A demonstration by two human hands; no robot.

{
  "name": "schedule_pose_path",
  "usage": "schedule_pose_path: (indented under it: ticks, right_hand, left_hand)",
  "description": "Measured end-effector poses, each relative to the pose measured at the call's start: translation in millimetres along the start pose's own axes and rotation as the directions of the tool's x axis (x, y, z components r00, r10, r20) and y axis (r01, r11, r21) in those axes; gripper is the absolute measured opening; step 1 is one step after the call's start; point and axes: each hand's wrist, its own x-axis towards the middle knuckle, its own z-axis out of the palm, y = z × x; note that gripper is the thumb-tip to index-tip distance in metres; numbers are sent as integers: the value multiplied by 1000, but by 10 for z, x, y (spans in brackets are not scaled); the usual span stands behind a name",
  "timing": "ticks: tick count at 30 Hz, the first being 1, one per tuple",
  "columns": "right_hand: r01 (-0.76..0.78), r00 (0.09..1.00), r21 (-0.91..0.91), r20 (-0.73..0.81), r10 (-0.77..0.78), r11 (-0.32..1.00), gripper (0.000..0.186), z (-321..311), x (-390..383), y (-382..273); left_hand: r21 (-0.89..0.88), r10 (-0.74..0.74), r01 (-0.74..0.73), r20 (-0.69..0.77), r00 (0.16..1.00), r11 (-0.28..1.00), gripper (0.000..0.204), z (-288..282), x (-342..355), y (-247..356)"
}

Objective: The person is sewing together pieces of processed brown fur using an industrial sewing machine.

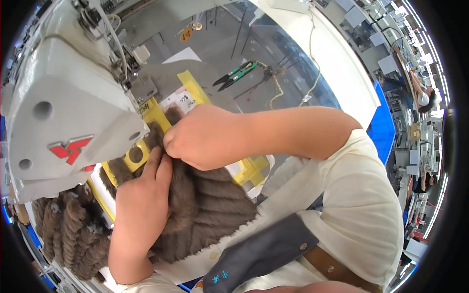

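Brown ribbed fur (215, 205) lies under the head of a grey-white sewing machine (73, 112) and drapes toward me. My left hand (141, 195) rests on it beside the machine's working area, fingers stretched forward and lying flat on the pile; its thumb is hidden. Just ahead and to the right, my right hand (205, 139) is closed, its fingertips pinching the fur near the left fingertips. Yellow strips (156, 115) run along the machine bed around the fur. The needle and the stitching point are hidden behind the machine head.
Green-handled thread snips (237, 75) lie on the grey table beyond my right hand, near a pale cord (278, 88). More bunched brown fur (73, 229) sits at the left. A blue bin (382, 124) stands at the right. Other people and workbenches appear at the far right.
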Motion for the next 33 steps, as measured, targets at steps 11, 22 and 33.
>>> schedule_pose_path:
  ticks: [11,22,33]
  right_hand:
    - [29,999,-1,-31,-29,1000,14,64,-36,20]
    - [1,999,29,-46,1,1000,20,57,9,-33]
    - [-127,975,95,-171,142,987,28,137,-440,-50]
  left_hand:
    - [-29,42,-42,3,999,999,81,-62,-28,-18]
    - [-9,54,-54,-31,998,998,72,16,-103,-52]
    - [-181,91,-158,-330,940,971,67,328,-11,-31]
